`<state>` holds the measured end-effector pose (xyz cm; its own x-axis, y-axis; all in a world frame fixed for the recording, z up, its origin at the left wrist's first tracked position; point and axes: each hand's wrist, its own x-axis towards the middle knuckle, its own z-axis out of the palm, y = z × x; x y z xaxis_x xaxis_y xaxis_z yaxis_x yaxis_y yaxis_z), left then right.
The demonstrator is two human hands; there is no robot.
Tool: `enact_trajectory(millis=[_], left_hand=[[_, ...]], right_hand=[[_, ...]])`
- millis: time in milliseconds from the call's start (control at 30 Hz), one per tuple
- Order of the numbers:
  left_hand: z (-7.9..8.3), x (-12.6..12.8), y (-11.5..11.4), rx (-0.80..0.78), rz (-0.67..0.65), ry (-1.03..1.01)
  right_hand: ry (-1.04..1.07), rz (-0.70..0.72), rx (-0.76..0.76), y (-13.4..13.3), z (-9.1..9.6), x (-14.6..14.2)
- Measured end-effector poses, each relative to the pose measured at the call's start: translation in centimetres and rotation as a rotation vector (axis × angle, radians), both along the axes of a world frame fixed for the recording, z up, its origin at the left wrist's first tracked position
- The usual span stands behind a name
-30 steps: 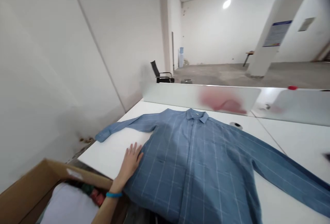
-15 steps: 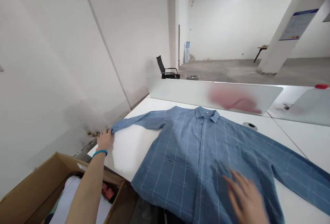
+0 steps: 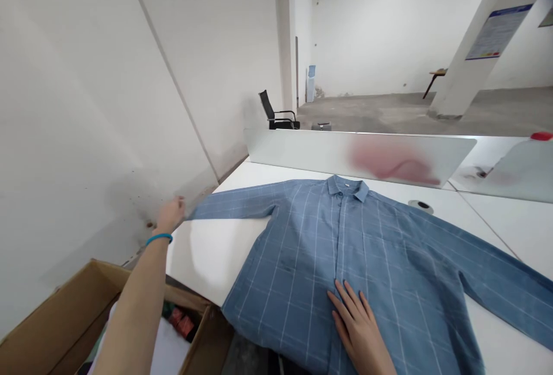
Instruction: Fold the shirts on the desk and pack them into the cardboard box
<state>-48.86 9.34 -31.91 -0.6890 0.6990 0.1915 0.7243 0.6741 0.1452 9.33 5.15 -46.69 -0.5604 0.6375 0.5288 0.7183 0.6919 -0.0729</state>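
A blue long-sleeved shirt (image 3: 302, 260) with thin white checks lies spread on the white table, its buttoned front up and its collar at the far side. My left hand (image 3: 171, 215), with a blue band on the wrist, is closed at the cuff of the left-hand sleeve, which runs out straight. It is slightly blurred, so the pinch on the cloth shows only in part. Flat on the lower front, beside the button strip, rests my right hand (image 3: 355, 320), fingers stretched out. The other sleeve reaches off toward the right edge of the view.
A cardboard box (image 3: 207, 340) holding clothes stands at the lower left, below the table (image 3: 203, 254). A frosted divider (image 3: 302, 147) runs along the table's far edge. Near the right sleeve is a round cable hole (image 3: 421, 207). The wall borders the left; a black chair (image 3: 276, 116) stands beyond.
My left hand has moved slightly up and left, and the sleeve there is straighter and flatter. My right hand has shifted left and settled flat on the shirt front.
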Motion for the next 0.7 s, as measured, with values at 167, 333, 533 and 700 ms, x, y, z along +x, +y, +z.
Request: enact_trajectory(millis=[167,333,533,700], left_hand=[[-5.7,4.3,0.1,-0.054,-0.119,-0.087],[-7.0,4.1,-0.3,0.021,0.160,-0.087],[-6.7,2.5,1.7,0.033,0.400,-0.140],[-6.1,2.4,2.0,0.061,0.288,-0.156]], right_hand=[[-0.004,0.000,-0.010,0.0,-0.4,0.0],[0.008,-0.006,0.037,0.1,-0.3,0.0],[-0.117,0.074,0.032,0.0,0.9,-0.1],[-0.130,0.097,-0.071,0.3,1.1,0.1]])
